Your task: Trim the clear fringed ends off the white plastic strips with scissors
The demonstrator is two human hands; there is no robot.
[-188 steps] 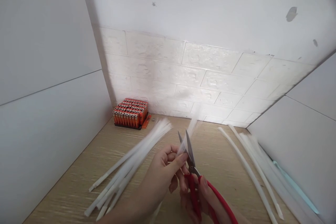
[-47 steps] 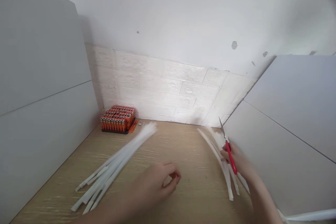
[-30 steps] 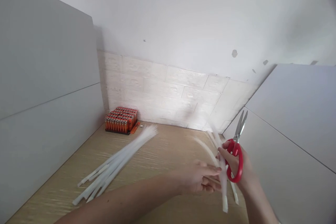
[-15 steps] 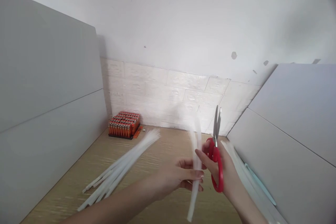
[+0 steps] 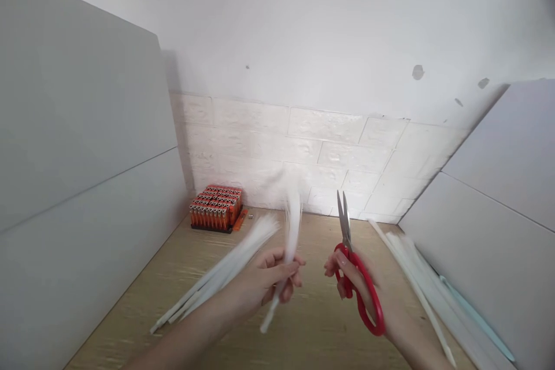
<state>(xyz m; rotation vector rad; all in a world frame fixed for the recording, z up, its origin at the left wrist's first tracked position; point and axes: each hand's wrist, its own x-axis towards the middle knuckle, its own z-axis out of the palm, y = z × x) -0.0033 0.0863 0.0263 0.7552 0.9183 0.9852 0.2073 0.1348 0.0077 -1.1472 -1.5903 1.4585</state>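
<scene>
My left hand [image 5: 281, 274] is closed round a slim bundle of thin white strands [image 5: 293, 225], held upright with its frayed, blurred tips fanning at the top. The narrow lower end sticks out below the palm, tilted left. In my right hand [image 5: 355, 277] are scissors [image 5: 346, 237] with red handles, blades pointing up and slightly apart, clear of the bundle. Similar white bundles [image 5: 225, 269] lie on the table left of my left hand, partly hidden by that forearm. More white strand bundles [image 5: 416, 277] lie to the right of my right hand.
An orange block of lighters [image 5: 214, 211] stands at the back left, with a loose orange lighter [image 5: 240, 219] and a small metal piece [image 5: 251, 217] beside it. A pale turquoise strip [image 5: 474, 318] lies by the right panel [image 5: 489, 231]. A grey panel [image 5: 87, 156] bounds the left.
My hands have come apart. The left one has moved left with the white bundle, while the scissors in my right hand now lean left. The view has shifted a little.
</scene>
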